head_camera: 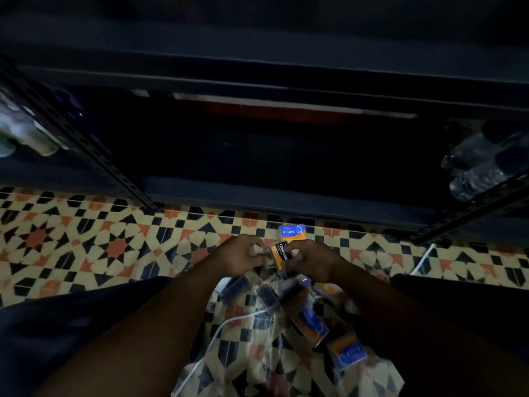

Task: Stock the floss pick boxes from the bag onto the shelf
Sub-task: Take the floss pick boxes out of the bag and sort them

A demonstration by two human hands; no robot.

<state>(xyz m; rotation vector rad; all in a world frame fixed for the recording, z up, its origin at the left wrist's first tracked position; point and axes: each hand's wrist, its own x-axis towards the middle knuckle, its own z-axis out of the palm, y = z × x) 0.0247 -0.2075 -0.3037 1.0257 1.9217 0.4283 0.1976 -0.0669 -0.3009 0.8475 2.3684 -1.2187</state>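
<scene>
- Shelf (pixel 257 196), 12 o'clock: the bay is too dark, contents not discernible.
- Pale objects (pixel 20 133), 9 o'clock: blurred and cut by the left edge, unidentified.
- Bottles (pixel 475 167), 3 o'clock: tops lost in the dark, lower parts behind an upright (pixel 469 213).
- Charcoal box (pixel 280 255), centre: label partly covered by the right hand (pixel 310 260); small print unreadable.
- Round box (pixel 290 232), 12 o'clock of the hands: lower part hidden behind the Charcoal box.
- Left hand (pixel 243 255): fingers curled; what they pinch cannot be told.
- Bag (pixel 257 348), 6 o'clock: blurred; print on the boxes inside (pixel 312 322) unreadable.
- White cable (pixel 217 333): runs out at the bottom edge.
</scene>
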